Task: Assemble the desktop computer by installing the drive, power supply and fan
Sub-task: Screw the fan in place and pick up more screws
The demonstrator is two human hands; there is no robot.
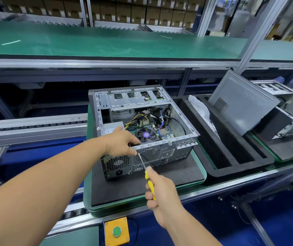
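Note:
An open desktop case [183, 125] lies on its side on a black foam pad [124, 189], rear panel towards me. Inside sit the power supply [113, 128] at the left, the CPU fan [146, 135] with a purple hub, and the silver drive cage [135, 100] at the back. My left hand [120, 142] grips the top rear edge of the case above the power supply grille [118, 163]. My right hand [160, 190] holds a yellow-handled screwdriver [149, 181], whose tip meets the rear panel just below my left fingers.
The pad rides on a green pallet [87, 183] on the conveyor. To the right stands a black foam tray [230, 157] with white plastic wrap [200, 109], a grey side panel [241, 103] and another case [287, 121]. A yellow box with a green button [116, 231] is in front.

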